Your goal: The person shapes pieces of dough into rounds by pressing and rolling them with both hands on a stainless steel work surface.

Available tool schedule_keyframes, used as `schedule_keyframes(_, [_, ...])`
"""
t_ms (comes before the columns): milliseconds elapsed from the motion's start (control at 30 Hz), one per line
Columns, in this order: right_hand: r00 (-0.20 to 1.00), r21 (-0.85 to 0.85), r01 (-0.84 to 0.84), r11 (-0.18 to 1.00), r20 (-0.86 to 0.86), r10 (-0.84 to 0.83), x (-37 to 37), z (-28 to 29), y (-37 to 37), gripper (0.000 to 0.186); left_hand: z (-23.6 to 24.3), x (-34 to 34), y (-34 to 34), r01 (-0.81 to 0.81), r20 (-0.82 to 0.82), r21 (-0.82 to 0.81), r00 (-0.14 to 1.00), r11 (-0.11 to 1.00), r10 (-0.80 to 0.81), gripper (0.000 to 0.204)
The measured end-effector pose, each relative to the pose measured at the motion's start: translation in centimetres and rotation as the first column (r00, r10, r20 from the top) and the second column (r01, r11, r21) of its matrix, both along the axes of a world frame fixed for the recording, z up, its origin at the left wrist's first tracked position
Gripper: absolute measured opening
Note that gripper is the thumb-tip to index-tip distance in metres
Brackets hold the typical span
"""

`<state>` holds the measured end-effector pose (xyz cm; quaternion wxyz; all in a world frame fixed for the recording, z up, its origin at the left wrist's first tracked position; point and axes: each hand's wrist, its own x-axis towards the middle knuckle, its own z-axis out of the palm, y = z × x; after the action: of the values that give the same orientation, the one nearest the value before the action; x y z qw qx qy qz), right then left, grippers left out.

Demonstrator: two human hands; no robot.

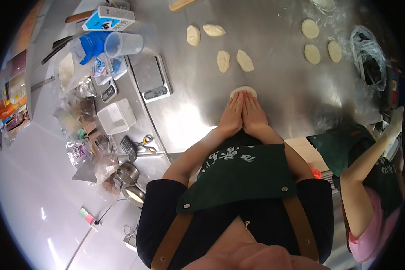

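Flat under my fingertips lies a round piece of pale dough point(243, 89) on the steel worktable point(274, 67). My left hand point(231, 113) and my right hand point(254, 113) rest side by side, fingers stretched forward and pressing on the dough's near part; only its far rim shows. Beyond my hands are two pointed oval dough pieces point(223, 61) with creased tops. Farther off to the left lie a rounder dough piece point(193, 35) and another creased one point(214, 30). Several smooth dough rounds point(312, 54) sit at the far right.
Left of my hands stands a digital scale point(152, 78). Past it are a white tub point(117, 117), a clear plastic jug point(123, 44), a carton point(109, 19), scissors point(146, 144) and a metal pan point(128, 174). A plastic bag point(368, 58) lies right. A co-worker's arm point(364, 166) is at right.
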<state>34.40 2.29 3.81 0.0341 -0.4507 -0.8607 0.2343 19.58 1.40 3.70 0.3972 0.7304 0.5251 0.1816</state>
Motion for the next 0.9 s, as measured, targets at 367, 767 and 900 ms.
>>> schedule_keyframes(367, [0.749, -0.327, 0.586, 0.742, -0.130, -0.649, 0.9, -0.5, 4.9, 0.035, -0.2, -0.8, 6.2, -0.366, 0.080, -0.156, 0.921, 0.918, 0.381, 0.027])
schedule_keyframes(767, [0.832, 0.035, 0.394, 0.918, -0.438, -0.341, 1.4, 0.9, 1.1, 0.023, 1.3, -1.1, 4.2, -0.053, -0.102, 0.145, 0.992, 0.988, 0.068, 0.019])
schedule_keyframes(900, [0.798, -0.232, 0.338, 0.912, -0.444, -0.408, 2.6, 4.1, 0.8, 0.029, 5.5, -1.8, 3.2, -0.046, 0.069, -0.189, 0.996, 0.981, 0.059, 0.022])
